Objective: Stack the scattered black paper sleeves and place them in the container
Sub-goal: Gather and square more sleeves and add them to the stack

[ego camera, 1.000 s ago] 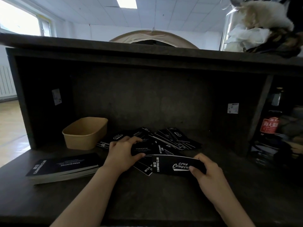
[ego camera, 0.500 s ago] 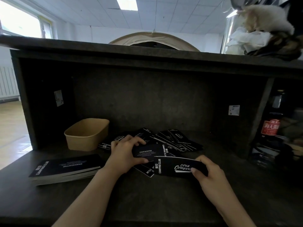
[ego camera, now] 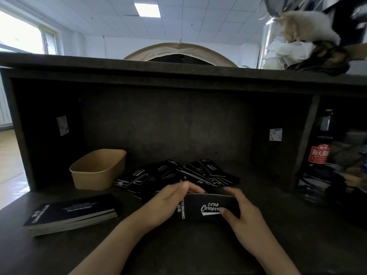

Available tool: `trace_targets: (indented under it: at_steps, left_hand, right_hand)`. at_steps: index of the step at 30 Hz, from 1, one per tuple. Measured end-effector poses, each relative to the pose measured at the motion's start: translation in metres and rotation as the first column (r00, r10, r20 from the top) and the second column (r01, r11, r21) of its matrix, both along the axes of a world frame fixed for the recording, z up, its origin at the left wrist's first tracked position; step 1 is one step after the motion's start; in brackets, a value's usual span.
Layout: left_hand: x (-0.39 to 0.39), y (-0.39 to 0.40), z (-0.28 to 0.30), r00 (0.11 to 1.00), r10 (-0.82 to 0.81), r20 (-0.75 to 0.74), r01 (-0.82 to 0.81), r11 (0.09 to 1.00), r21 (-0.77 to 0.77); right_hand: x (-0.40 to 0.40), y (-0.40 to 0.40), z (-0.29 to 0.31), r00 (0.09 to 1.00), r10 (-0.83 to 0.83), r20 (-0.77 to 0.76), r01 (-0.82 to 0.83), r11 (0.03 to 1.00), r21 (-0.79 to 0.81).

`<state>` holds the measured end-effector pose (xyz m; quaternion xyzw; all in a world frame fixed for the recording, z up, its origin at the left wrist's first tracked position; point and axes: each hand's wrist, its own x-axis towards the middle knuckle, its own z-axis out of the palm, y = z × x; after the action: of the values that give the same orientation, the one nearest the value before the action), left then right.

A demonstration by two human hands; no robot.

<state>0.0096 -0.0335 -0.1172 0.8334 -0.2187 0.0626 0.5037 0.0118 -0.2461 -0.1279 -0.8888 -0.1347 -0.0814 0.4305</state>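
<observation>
On dark shelf, both hands (ego camera: 164, 205) (ego camera: 241, 217) pinching sleeve (ego camera: 208, 208) (long axis left-right), grip clamped.

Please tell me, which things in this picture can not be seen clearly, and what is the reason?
- Head view: how many black paper sleeves the left hand and right hand hold; they cover the edges.
- Inside of the tan paper container: its near wall hides the bottom.
- Dark glass bottle with red label: shadowed, label too small to read.

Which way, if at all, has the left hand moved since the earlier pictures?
Yes. The left hand has moved right, away from the paper tub, and now meets the sleeve held by the right hand.
</observation>
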Motion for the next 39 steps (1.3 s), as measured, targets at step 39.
trace_targets:
  at_steps: [39]
  left_hand:
    - [-0.010, -0.006, 0.007, 0.999, -0.045, -0.008, 0.046, 0.990, 0.134]
  right_hand:
    - [-0.003, -0.001, 0.003, 0.982, 0.184, 0.030, -0.183, 0.982, -0.040]
